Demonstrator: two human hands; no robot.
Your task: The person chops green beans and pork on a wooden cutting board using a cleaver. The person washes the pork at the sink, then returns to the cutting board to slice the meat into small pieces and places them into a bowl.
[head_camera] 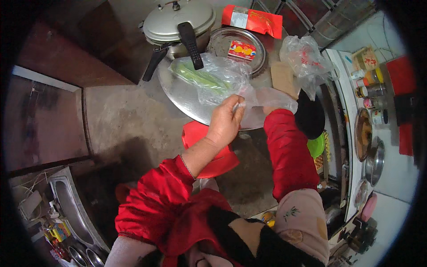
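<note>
My left hand (pixel 227 118) pinches the rim of a clear plastic bag (pixel 248 115) above the front edge of a round metal table (pixel 186 105). My right hand (pixel 269 109) is mostly hidden inside or behind the bag's open part; its fingers do not show. Beyond my left hand, long green vegetables (pixel 200 77) lie in clear plastic on the table. A brown paper-like piece (pixel 283 78) lies past my right hand, beside another crumpled plastic bag (pixel 303 58) with red print.
A pressure cooker (pixel 180 20) with black handles stands at the back left. Near it are a round metal tray (pixel 262 61) with a red box (pixel 242 50) and a red packet (pixel 267 23). A red plastic stool (pixel 213 163) stands below the table. Jars (pixel 375 90) line the right counter.
</note>
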